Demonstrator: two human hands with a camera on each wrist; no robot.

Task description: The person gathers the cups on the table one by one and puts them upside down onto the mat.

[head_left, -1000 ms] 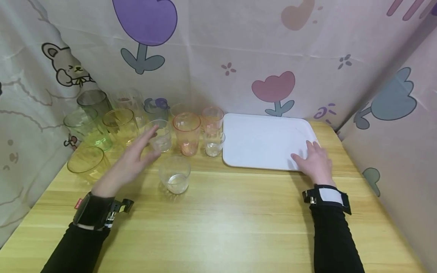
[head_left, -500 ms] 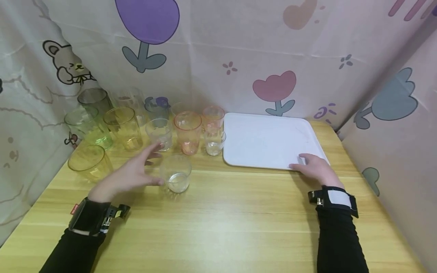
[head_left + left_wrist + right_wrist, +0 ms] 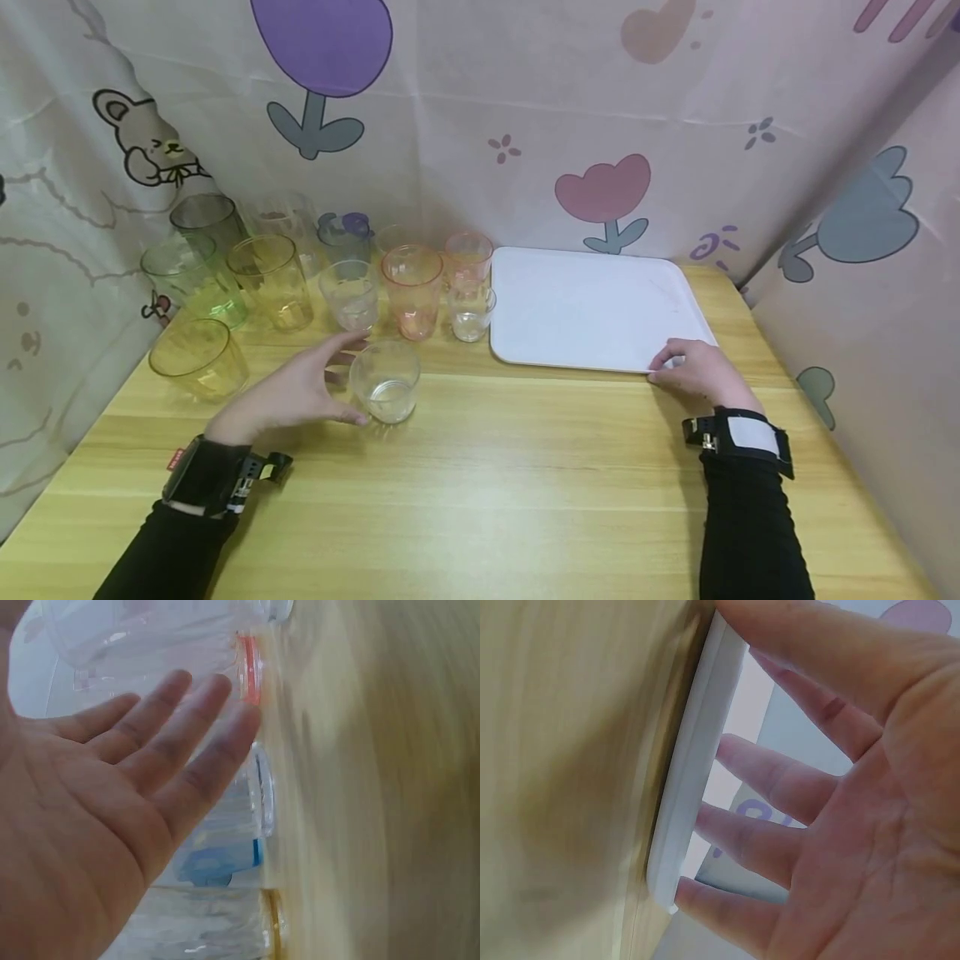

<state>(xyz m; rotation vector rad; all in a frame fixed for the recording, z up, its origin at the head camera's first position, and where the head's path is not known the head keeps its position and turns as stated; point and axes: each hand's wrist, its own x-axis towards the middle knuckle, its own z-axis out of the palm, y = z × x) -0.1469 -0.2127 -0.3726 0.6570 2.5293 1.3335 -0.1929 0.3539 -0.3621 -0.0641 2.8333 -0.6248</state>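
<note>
Head view: I see my left hand point(image 3: 296, 392) spread wide just left of the small clear glass point(image 3: 384, 382), thumb and fingers curving toward its sides. Can't tell if they touch it yet; nothing gripped. The glass stands upright on the wooden table point(image 3: 487, 483), alone in front of the cup cluster. Behind it: orange cup point(image 3: 411, 291), another clear glass point(image 3: 349, 294), short clear glass point(image 3: 470, 311), yellow cup point(image 3: 272, 280), green cup point(image 3: 192, 278), second yellow cup point(image 3: 198, 358) at far left. My right hand point(image 3: 693, 371) sits at the near right corner of the white tray point(image 3: 592, 308), fingers bent over its rim.

Left wrist view: left hand point(image 3: 112, 825) palm open, fingers straight and slightly apart, holding nothing. Cups lie beyond the fingers, orange rim point(image 3: 250, 667) and yellow rim point(image 3: 274, 926) visible. Blurry.

Right wrist view: right hand point(image 3: 840, 825) with fingers spread along the white tray's edge point(image 3: 697, 765), fingertips point(image 3: 705, 892) touching the rim, thumb on top. Loose hold on the edge, not a tight clamp. Tray flat on the table point(image 3: 570, 772).
</note>
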